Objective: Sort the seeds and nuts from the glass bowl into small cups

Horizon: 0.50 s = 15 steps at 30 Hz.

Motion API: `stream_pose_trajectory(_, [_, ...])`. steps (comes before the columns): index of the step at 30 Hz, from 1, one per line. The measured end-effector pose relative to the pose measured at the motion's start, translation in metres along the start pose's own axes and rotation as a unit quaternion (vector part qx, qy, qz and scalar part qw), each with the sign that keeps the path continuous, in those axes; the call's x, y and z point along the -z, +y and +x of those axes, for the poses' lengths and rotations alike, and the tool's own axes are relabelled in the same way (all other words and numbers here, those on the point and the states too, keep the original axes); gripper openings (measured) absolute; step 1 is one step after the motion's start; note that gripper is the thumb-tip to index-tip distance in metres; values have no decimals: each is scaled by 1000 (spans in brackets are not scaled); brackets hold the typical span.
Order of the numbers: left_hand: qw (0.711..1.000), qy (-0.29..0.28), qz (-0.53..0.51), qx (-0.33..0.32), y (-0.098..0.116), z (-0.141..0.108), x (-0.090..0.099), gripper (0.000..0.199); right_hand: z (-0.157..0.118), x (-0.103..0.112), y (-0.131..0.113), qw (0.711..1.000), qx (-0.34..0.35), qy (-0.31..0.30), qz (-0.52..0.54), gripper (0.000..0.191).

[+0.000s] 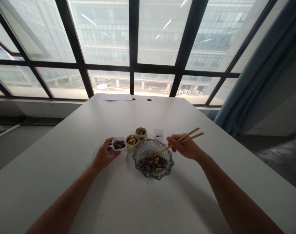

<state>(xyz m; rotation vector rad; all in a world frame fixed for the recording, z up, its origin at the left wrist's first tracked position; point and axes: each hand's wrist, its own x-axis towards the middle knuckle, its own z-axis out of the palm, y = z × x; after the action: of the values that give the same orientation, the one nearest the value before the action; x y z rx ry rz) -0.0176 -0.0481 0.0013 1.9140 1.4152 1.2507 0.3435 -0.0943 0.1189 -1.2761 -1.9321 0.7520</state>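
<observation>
"Where's the light coming from?"
"Those tall windows (109,35), hazy and overbright, streaked with white reflections."
"And the table (118,113)?"
"Greyer, softly shadowed. Fine detail in the glass bowl (146,147) blurs; wide-angle stretch pulls the edges."

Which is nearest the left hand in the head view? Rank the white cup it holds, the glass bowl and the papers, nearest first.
1. White cup: in the left hand.
2. Glass bowl: to the hand's right.
3. Papers: at the table's far end.
</observation>
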Motion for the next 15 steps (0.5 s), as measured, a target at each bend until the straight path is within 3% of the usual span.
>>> stream_pose_trajectory(15, [1000,6,-2,2,5,0,1,59,-1,-2,2,999,23,9,-26,51])
